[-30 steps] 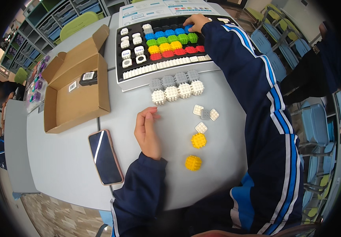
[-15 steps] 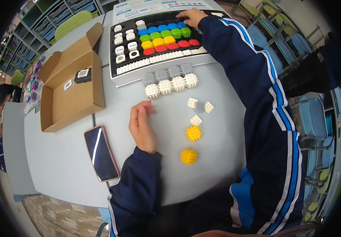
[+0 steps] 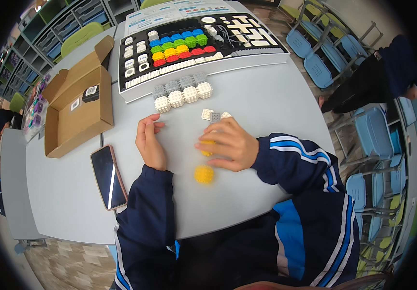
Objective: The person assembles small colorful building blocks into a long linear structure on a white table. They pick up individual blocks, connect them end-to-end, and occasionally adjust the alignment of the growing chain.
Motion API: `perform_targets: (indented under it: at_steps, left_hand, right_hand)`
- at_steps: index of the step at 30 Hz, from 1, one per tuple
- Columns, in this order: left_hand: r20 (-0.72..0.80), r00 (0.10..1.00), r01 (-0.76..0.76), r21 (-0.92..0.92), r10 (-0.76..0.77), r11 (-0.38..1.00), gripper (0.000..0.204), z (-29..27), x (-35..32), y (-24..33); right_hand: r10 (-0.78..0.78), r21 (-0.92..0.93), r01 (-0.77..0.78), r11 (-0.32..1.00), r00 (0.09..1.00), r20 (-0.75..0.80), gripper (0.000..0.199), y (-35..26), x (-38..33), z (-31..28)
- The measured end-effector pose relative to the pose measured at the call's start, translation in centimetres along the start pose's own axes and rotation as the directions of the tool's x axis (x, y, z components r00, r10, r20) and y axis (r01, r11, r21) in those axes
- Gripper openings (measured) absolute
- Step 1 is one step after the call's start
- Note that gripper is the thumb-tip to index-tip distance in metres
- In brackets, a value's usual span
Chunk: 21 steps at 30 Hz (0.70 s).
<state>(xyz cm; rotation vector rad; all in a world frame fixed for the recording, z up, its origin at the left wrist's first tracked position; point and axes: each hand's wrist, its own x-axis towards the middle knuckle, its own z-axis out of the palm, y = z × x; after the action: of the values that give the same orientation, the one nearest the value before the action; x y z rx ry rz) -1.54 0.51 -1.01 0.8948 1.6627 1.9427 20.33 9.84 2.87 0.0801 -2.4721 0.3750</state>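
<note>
My right hand (image 3: 230,145) hovers over a yellow studded block (image 3: 207,148), its fingers apart and slightly blurred. The block shows between thumb and fingers, and I cannot make out firm contact. A second yellow studded block (image 3: 204,174) sits just nearer to me. Small square studded tiles lie beyond the right hand: a white tile (image 3: 207,114), a grey tile (image 3: 215,117) and another white one partly covered by my fingers. My left hand (image 3: 151,145) rests on its edge on the table, fingers loosely bent and apart, holding nothing.
Beyond my hands stand a row of white studded blocks (image 3: 176,99) and grey studded blocks (image 3: 172,85). Behind them is a black-lined kit tray (image 3: 179,67) with coloured blocks and cables. An open cardboard box (image 3: 78,113) and a phone (image 3: 109,177) lie left; blue chairs (image 3: 375,133) stand right.
My right hand has come back from the far part of the kit tray to the yellow block. The left hand keeps its pose. The whole view has shifted, showing more of the tray's right side.
</note>
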Motion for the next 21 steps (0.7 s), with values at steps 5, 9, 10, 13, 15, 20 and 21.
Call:
perform_targets:
  at_steps: [5, 9, 10, 13, 15, 20, 21]
  left_hand:
    - [-0.002, 0.999, -0.035, 0.024, 0.035, 0.999, 0.031, -0.5, 0.2, -0.5]
    - [-0.008, 1.0, 0.001, 0.048, -0.001, 0.999, 0.031, -0.9, 0.3, -0.1]
    - [-0.011, 1.0, -0.008, 0.048, 0.008, 0.999, 0.031, -0.9, 0.3, 0.0]
    - [-0.015, 1.0, -0.016, 0.021, 0.016, 1.0, 0.03, -0.2, -0.1, 0.2]
    - [-0.012, 1.0, -0.016, -0.012, 0.016, 1.0, 0.029, 0.3, 0.3, 0.0]
    - [-0.016, 1.0, -0.011, -0.064, 0.01, 0.998, 0.026, 0.0, 0.2, -0.4]
    - [-0.01, 1.0, -0.009, -0.073, 0.008, 0.997, 0.026, 0.1, 0.0, -0.3]
  right_hand:
    - [0.049, -0.019, -0.05, 0.999, 0.999, -0.021, 0.03, 1.4, -1.2, 0.6]
    - [0.058, 0.033, -0.052, 0.998, 0.971, -0.233, 0.027, 5.3, 1.5, -1.8]
    - [0.127, 0.096, -0.102, 0.99, 0.946, -0.298, 0.028, 7.4, 3.0, -2.4]
    - [0.334, 0.233, -0.274, 0.933, 0.898, -0.285, 0.03, 14.0, 8.4, -5.1]
    - [0.499, 0.171, -0.473, 0.864, 0.85, -0.167, 0.032, 18.3, 11.0, -5.3]
    - [0.586, -0.136, -0.586, 0.799, 0.809, -0.046, 0.033, 23.1, 15.0, -2.9]
    - [0.611, -0.146, -0.605, 0.783, 0.792, -0.004, 0.035, 23.5, 15.3, -2.5]
